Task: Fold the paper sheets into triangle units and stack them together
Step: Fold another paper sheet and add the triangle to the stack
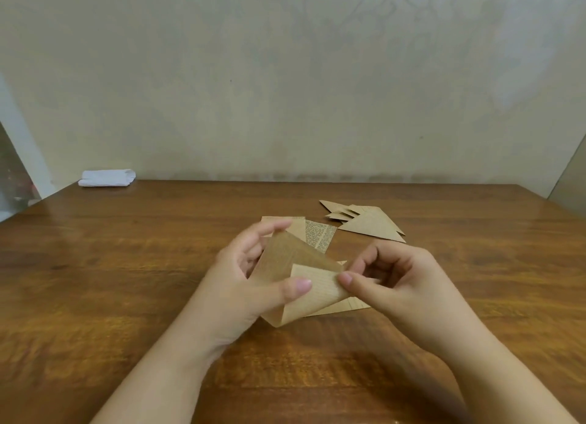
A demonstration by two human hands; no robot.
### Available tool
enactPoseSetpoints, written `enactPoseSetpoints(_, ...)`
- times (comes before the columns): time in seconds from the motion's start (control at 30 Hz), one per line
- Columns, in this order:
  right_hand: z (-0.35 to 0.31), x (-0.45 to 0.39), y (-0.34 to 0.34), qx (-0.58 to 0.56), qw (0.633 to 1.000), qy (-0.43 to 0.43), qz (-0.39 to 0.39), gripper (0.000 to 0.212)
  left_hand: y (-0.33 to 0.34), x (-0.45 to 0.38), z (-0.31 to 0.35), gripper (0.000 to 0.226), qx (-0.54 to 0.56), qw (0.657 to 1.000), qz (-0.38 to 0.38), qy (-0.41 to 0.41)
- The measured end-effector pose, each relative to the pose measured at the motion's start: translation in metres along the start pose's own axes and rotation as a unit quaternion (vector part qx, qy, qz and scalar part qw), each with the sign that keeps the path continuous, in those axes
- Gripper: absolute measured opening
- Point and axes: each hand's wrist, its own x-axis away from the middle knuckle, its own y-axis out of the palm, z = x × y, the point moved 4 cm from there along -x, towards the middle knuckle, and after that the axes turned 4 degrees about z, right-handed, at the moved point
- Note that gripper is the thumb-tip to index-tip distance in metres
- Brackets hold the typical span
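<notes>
Currently both hands work one brown paper sheet (295,262) held just above the middle of the wooden surface (126,265). Left hand (250,274): fingers curled behind the sheet's far edge, thumb pressed on the front near the lower flap, so it grips the sheet. Right hand (390,281): thumb and forefinger pinch the folded-over corner of the lighter, printed flap; other fingers loosely curled, holding nothing else that I can see.

Sheet is mid-fold. One flap is turned over and the lower edge curls, not yet creased flat. Judgement: a diagonal fold is being formed toward a triangle unit.

Unfolded sheets (317,233), at least two with newsprint showing, lie flat on the surface just behind the hands, toward the far edge. More paper shows under the right hand; I cannot tell how many pieces. Finished triangle units (367,224) lie overlapped in a loose pile nearer the far right corner, apart from the hands. A white folded cloth or paper (106,178) sits at the far left corner.

Risks from here:
- Corner misaligned before creasing, because the sheet is held in air with no flat backing; unit would come out skewed and sit badly in the stack.
- Pinch slipping, letting the curled flap spring open.
- Thin paper tearing at the pinched corner if pulled hard.
- Loose pile sliding apart if knocked when adding this unit.
</notes>
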Motion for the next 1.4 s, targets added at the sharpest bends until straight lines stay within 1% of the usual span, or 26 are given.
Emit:
enactPoseSetpoints(0.03,-0.001,0.001,0.001,0.010,1.000,-0.003,-0.010,0.014,-0.003,0.000,0.002,0.070,-0.049,0.999,0.012,0.017)
enactPoseSetpoints(0.1,-0.001,0.002,0.000,0.030,0.999,-0.006,-0.029,0.014,-0.011,-0.001,0.004,0.072,-0.106,0.993,0.033,0.041)
enactPoseSetpoints(0.17,-0.002,0.002,0.000,0.044,0.998,-0.005,-0.043,0.013,-0.014,0.000,0.007,0.070,-0.149,0.987,0.026,0.060)
enactPoseSetpoints(0.23,-0.003,0.002,0.001,0.045,0.998,-0.007,-0.044,0.012,-0.009,0.002,0.006,0.060,-0.176,0.983,0.003,0.054)
enactPoseSetpoints(0.3,-0.004,0.002,0.001,0.039,0.999,-0.007,-0.030,0.013,-0.003,0.003,0.004,0.044,-0.194,0.980,-0.004,0.044)
enactPoseSetpoints(0.37,-0.004,0.002,0.001,0.033,0.999,-0.006,-0.003,0.015,0.000,0.004,0.003,0.029,-0.178,0.983,0.012,0.036)
enactPoseSetpoints(0.4,-0.005,0.001,0.000,0.023,1.000,-0.003,0.013,0.019,0.000,0.004,0.003,0.025,-0.159,0.987,0.020,0.027)
enactPoseSetpoints(0.5,-0.005,0.000,-0.003,-0.022,0.999,0.018,0.040,0.028,0.000,0.004,0.001,0.021,-0.106,0.994,0.025,0.005)
enactPoseSetpoints(0.63,-0.007,0.001,-0.003,-0.013,0.998,0.025,0.052,0.024,0.004,0.004,-0.002,0.008,-0.123,0.992,0.014,-0.004)
enactPoseSetpoints(0.73,-0.006,0.001,-0.003,0.022,0.998,0.015,0.058,0.019,0.004,0.005,-0.003,0.015,-0.116,0.993,0.026,0.001)
enactPoseSetpoints(0.8,-0.006,0.001,-0.002,0.026,0.998,0.008,0.055,0.013,0.005,0.005,-0.001,0.025,-0.103,0.994,0.032,0.014)
enactPoseSetpoints(0.83,-0.006,0.002,-0.002,0.025,0.998,0.005,0.055,0.014,0.006,0.005,-0.001,0.028,-0.101,0.994,0.035,0.021)
enactPoseSetpoints(0.9,-0.006,0.003,-0.001,0.016,0.998,0.003,0.061,0.021,0.008,0.005,0.000,0.026,-0.092,0.995,0.038,0.028)
enactPoseSetpoints(0.97,-0.006,0.003,0.000,-0.038,0.996,0.019,0.075,0.027,0.009,0.005,0.001,0.021,-0.065,0.996,0.045,0.035)
enactPoseSetpoints(1.03,-0.002,0.002,0.002,-0.102,0.990,0.063,0.075,0.041,0.008,0.006,0.002,0.021,-0.044,0.996,0.057,0.048)
enactPoseSetpoints(1.07,0.000,0.002,0.003,-0.117,0.987,0.090,0.068,0.049,0.008,0.006,0.002,0.022,-0.039,0.996,0.063,0.054)
enactPoseSetpoints(1.1,0.002,0.002,0.004,-0.126,0.984,0.112,0.059,0.052,0.008,0.007,0.003,0.022,-0.035,0.995,0.066,0.060)
enactPoseSetpoints(1.17,0.001,0.002,0.005,-0.141,0.981,0.126,0.040,0.042,0.008,0.007,0.004,0.022,-0.029,0.995,0.066,0.069)
enactPoseSetpoints(1.27,-0.003,0.002,0.004,-0.162,0.981,0.099,0.036,0.025,0.009,0.007,0.004,0.020,-0.022,0.994,0.069,0.076)
enactPoseSetpoints(1.4,-0.004,0.001,0.003,-0.174,0.981,0.075,0.049,0.017,0.010,0.007,0.005,0.022,-0.018,0.994,0.084,0.075)
